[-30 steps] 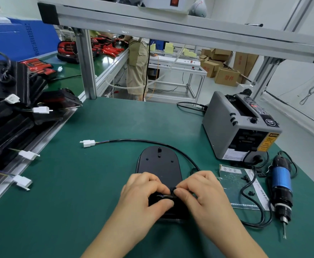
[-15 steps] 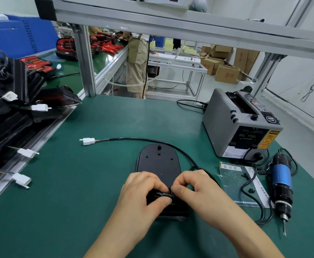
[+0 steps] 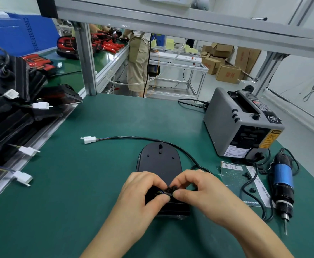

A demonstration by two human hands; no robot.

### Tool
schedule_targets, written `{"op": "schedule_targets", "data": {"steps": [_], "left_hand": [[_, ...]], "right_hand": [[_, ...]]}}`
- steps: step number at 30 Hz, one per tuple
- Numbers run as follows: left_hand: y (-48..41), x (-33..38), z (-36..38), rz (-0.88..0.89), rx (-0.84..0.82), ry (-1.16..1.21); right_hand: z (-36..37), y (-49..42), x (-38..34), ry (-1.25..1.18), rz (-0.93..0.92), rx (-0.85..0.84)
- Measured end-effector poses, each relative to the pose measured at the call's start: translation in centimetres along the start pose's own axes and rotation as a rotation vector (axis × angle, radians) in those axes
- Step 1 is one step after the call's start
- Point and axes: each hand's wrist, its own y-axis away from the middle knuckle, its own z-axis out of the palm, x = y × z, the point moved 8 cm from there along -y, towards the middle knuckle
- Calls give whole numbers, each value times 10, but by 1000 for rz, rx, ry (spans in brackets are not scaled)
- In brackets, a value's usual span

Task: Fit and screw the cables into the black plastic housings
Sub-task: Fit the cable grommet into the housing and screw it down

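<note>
Both hands have curled tighter and drawn closer together than a second ago. Left hand [image 3: 141, 194] and right hand [image 3: 202, 192] each pinch the cable [image 3: 133, 138] at the near end of the black housing [image 3: 159, 162], which lies on the surface [image 3: 78, 202] toward its near edge.

Left hand [image 3: 139, 194], right hand [image 3: 199, 190], both bare, forearms [image 3: 115, 237] bare as far as they show, short plain fingernails [image 3: 177, 193]

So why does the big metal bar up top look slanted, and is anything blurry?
Head view: the wide-angle lens slants and stretches the aluminium beam near the edges; light is soft, with faint shadows under the left hand and right hand pinching the cable; far cardboard boxes look softer.
</note>
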Motion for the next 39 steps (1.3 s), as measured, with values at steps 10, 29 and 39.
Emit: {"op": "schedule_targets", "data": {"steps": [10,29,39], "left_hand": [[-1,4,-1,36,-10,-16],[2,15,1,22,172,-140],[-4,4,-6,-45,-34,-63]], "right_hand": [[0,1,3,-103,28,65],[-2,-3,-3,-99,14,62],[0,-7,-5,-10,2,38]]}}
